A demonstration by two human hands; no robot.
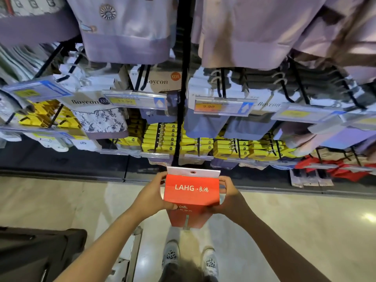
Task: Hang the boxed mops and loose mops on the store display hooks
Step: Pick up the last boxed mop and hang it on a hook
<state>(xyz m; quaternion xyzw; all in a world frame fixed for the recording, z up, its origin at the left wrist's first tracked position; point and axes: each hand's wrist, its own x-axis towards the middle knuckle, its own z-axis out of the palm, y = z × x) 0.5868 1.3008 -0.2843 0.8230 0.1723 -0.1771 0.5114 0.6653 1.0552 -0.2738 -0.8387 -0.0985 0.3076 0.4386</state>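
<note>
Left hand point(151, 197) holds the red box point(191, 197) by its left side, thumb across the lower front; right hand point(228, 197) grips the right side, fingers curled round the top corner, so both grips are closed on the box, held upright out in front of the person above the floor, below the display hooks point(198, 146). Step in hand looks like carry/align before hanging, box not on any hook yet. Next move, my guess: raise it, line the hang hole point(192, 172) in the white top flap with a free hook tip and push on; no clearly free hook is visible among the yellow boxes point(230, 148).
</note>
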